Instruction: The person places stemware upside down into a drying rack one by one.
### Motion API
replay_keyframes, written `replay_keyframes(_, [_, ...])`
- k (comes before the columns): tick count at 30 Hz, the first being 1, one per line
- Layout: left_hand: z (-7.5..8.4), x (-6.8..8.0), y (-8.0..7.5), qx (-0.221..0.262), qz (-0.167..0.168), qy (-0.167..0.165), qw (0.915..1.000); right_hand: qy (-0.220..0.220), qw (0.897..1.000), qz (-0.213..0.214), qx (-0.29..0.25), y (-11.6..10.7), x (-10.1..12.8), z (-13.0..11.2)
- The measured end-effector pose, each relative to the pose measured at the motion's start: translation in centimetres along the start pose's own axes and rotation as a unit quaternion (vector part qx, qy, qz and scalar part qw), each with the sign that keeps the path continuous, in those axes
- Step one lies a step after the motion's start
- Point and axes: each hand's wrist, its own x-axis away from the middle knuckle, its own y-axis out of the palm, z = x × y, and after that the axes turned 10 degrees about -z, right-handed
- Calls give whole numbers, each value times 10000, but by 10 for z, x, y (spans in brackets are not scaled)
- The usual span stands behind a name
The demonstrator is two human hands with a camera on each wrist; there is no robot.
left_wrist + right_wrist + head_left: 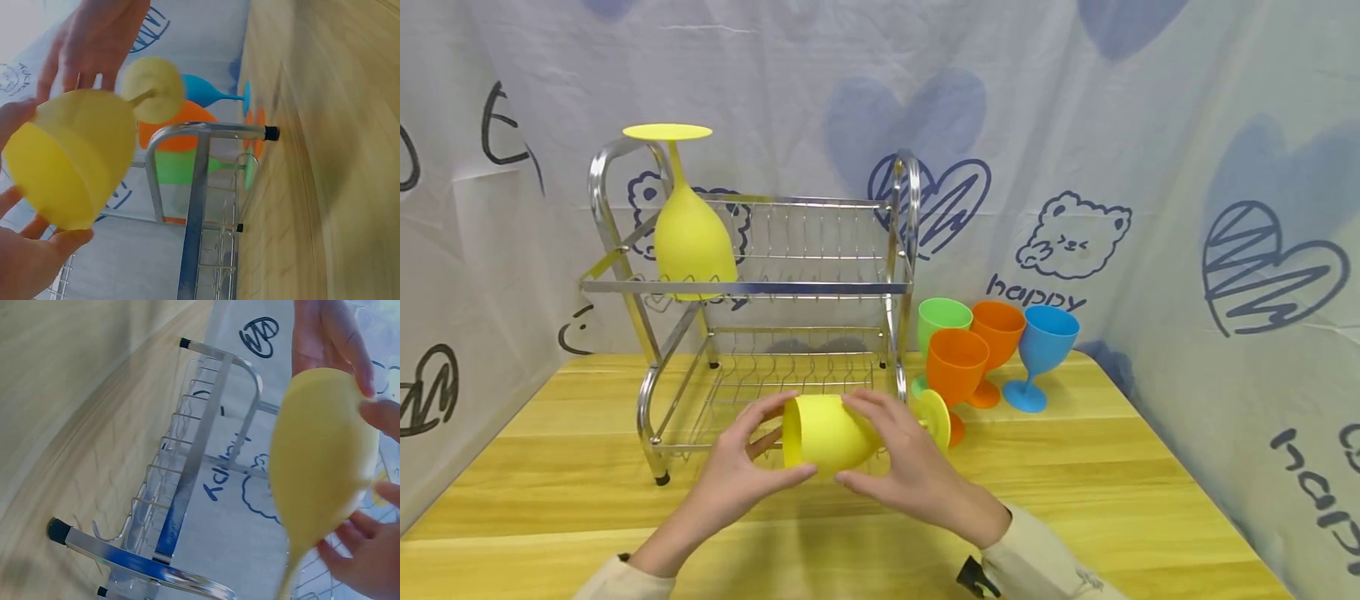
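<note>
A yellow plastic goblet (833,435) lies sideways in the air in front of the dish rack (820,288), its mouth to the left and its round foot to the right. My left hand (739,457) grips it at the rim, thumb below and fingers above. Nearer the stem, my right hand (912,463) curls its fingers and thumb around the bowl. In the left wrist view the goblet's mouth (50,175) faces the camera. The right wrist view shows the bowl (322,456) between both hands, narrowing to the stem.
Another yellow goblet (694,242) stands upside down on the rack's upper tier at the left. Right of the rack stand upright goblets: a green one (943,321), two orange ones, the front one (955,367) nearer me, and a blue one (1047,342). A printed curtain hangs behind the wooden table (1075,483).
</note>
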Motion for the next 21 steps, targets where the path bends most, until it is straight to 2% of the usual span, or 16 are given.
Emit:
replay_keyframes(4, [8,-2,0,350,462,264,9980,-794,9917,986,-236,-5,4,1])
replay_keyframes(7, [15,-7,-1,713,788,359,9937,-1185,9816,1455,-339,-7,7,2])
replay_keyframes(10, [21,-11,-1,1198,989,392,9871,-997,9796,1624,-632,-9,9,2])
replay_keyframes(12, [23,-13,0,1586,993,444,9813,-569,9799,1566,-1094,-11,10,1])
replay_keyframes(14, [24,-13,2,1921,925,480,9758,-52,9732,1409,-1819,-15,9,0])
replay_keyframes(16, [24,-13,4,2313,830,507,9680,411,9538,1212,-2720,-19,8,-1])
replay_keyframes(18, [24,-12,6,2626,757,479,9607,754,9240,1015,-3610,-23,7,-2])
replay_keyframes(21, [25,-13,9,3078,646,435,9483,930,8791,884,-4591,-26,4,-2])
